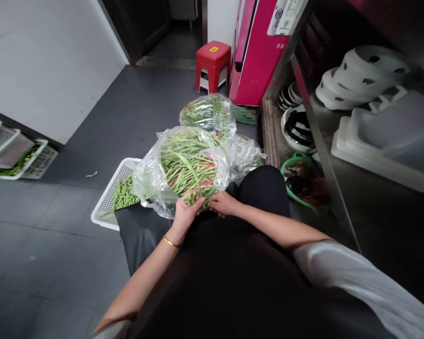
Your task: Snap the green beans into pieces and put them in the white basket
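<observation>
Green long beans [190, 200] lie bunched in my left hand [186, 214], its thumb pressed over them. One longer bean reaches up from there over the opening of a clear plastic bag [146, 176]. The bag stands wide at the top and is full of loose long beans [182, 169], with some red showing among them. Close beside the left hand, my right hand [224, 204] is closed with its fingertips pinched together. Whatever it pinches is hidden. To the left of the bag, a white perforated basket [104, 207] holds short cut bean pieces [125, 192].
Behind the bag lie another clear bag of greens [208, 113] and thin green stalks [245, 115]. A red stool [214, 63] stands near a pink cabinet [256, 61]. Metal shelving [342, 202] with white containers runs along the right. White baskets [38, 162] sit at the left wall.
</observation>
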### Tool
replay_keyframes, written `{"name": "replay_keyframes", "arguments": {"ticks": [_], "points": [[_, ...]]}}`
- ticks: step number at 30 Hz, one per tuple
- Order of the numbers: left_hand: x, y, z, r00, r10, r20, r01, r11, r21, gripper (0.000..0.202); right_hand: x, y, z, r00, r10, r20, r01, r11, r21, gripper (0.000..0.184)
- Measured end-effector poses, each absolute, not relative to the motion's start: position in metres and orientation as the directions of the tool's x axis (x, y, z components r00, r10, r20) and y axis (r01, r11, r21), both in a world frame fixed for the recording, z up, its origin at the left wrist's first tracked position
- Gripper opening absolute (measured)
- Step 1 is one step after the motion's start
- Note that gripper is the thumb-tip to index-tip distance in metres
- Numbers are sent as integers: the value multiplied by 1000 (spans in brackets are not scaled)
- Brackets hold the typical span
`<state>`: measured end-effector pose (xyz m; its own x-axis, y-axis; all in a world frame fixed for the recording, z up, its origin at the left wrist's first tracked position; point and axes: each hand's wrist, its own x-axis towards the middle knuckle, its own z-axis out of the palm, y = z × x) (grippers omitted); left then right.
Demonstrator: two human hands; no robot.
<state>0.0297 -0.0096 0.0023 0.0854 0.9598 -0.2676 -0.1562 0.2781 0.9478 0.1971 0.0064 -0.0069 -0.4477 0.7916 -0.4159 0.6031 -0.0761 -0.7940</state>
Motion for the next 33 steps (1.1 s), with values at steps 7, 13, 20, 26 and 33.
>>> {"name": "replay_keyframes", "arguments": {"ticks": [7, 13, 20, 26, 33], "points": [[16, -15, 7, 358, 856, -374, -116, 438, 891, 25, 213, 34, 22, -592, 756, -278, 107, -268, -957, 29], [19, -13, 2, 404, 809, -427, -258, 549, 795, 25, 195, 25, 18, -546, 809, -218, 147, -164, -976, 34], [26, -14, 11, 401, 766, -503, -269, 623, 735, 25, 200, 30, -2, -392, 919, -40, 809, 323, -491, 18], [23, -6, 11, 169, 883, -438, -411, 467, 783, 28, 182, 12, 2, -552, 795, -251, 797, 414, -440, 26], [11, -4, 9, 288, 815, -503, -294, 575, 763, 24, 194, 20, 49, -604, 792, -91, 750, 526, -401, 37]]}}
